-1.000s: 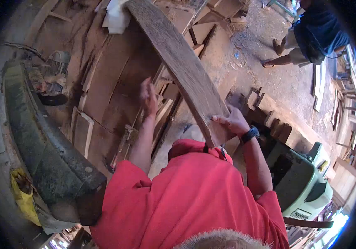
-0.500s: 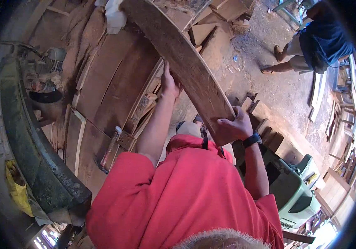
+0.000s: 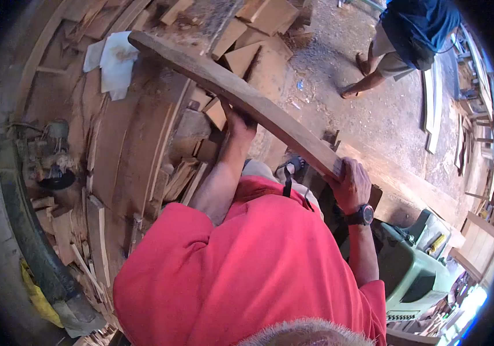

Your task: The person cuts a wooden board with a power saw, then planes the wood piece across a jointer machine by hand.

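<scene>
The dusty floor [image 3: 374, 124] spread toward two o'clock, carrying a small blue scrap [image 3: 300, 84] and a pale chip [image 3: 295, 105] toward one and long pale boards [image 3: 433, 112] nearer three. Angular wood offcuts [image 3: 241, 57] lay heaped at its edge toward twelve. Toward ten, broad brown planks [image 3: 129, 127] bore a dirt-stained white sheet [image 3: 115, 74]; what lay beneath the planks was hidden.

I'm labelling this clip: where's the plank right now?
In the head view, the plank slants across upper centre, from near the white sheet at upper left down to the right hand.
</scene>
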`<state>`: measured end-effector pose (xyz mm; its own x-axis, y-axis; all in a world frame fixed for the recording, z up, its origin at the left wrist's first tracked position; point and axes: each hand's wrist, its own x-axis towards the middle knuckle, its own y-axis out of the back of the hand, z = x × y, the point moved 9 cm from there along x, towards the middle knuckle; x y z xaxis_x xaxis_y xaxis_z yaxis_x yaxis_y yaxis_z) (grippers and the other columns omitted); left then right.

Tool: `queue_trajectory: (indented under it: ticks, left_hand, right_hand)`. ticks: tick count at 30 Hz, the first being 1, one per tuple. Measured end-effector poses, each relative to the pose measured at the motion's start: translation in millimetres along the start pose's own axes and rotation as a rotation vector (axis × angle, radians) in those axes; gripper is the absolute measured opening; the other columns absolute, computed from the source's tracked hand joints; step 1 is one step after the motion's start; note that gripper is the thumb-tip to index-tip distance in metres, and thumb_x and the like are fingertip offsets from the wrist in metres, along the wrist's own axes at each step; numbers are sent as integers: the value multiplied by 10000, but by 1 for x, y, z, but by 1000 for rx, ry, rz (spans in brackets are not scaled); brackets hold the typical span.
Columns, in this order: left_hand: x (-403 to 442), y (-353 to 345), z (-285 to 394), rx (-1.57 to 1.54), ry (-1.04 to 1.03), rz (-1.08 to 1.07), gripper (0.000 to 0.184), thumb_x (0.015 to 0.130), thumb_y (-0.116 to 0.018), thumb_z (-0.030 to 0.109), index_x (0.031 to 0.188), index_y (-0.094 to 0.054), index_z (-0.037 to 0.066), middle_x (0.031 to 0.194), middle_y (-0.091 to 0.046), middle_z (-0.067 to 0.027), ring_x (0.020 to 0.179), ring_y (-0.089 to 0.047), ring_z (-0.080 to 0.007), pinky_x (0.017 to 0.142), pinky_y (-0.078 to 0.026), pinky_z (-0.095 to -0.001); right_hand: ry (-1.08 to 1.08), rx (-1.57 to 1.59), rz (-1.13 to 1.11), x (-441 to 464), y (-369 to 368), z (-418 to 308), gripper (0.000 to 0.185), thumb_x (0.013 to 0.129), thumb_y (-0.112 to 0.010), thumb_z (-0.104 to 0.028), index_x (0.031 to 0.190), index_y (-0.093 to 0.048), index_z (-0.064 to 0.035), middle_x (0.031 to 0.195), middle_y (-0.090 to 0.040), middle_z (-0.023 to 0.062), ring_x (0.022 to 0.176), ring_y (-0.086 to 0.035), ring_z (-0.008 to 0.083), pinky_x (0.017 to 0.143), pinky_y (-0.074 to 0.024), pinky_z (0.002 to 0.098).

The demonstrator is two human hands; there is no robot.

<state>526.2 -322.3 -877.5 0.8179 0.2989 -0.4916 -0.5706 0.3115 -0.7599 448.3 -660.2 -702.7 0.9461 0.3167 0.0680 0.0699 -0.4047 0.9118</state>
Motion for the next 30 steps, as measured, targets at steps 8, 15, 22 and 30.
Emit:
queue_trajectory:
  ticks: [8,15,22,30]
  left_hand:
    - [19,-56,-139,65,203,-87,956,849,-522,865,1483,-497,150,1426,-562,-81,1329,-512,-291,1142,-384,-469]
    - [13,-83,-230,101,409,-183,992,860,-469,883,1544,-433,166,1499,-508,-52,1383,-467,-271,1183,-340,-430]
    - [-1,-56,-307,340,533,-56,901,896,-524,809,1477,-511,121,1424,-598,-75,1350,-521,-288,1160,-383,-463]
    - [-16,-17,-383,996,766,64,638,874,-798,482,1291,-636,28,1184,-700,-78,1042,-675,-264,879,-546,-434]
  right_hand:
    - [-114,-26,81,-32,22,105,527,779,-844,-365,1126,-589,-60,969,-640,158,888,-630,395,743,-477,476]
    - [-280,-17,124,-83,32,155,532,749,-876,-338,1113,-584,-83,957,-633,103,909,-621,338,775,-465,442]
    - [-571,153,-31,-118,50,206,613,690,-896,-264,1180,-636,-4,1009,-715,165,935,-698,385,801,-561,449]
    - [-1033,833,-497,-174,31,276,611,788,-895,-369,1167,-698,68,976,-751,100,837,-696,156,783,-565,350]
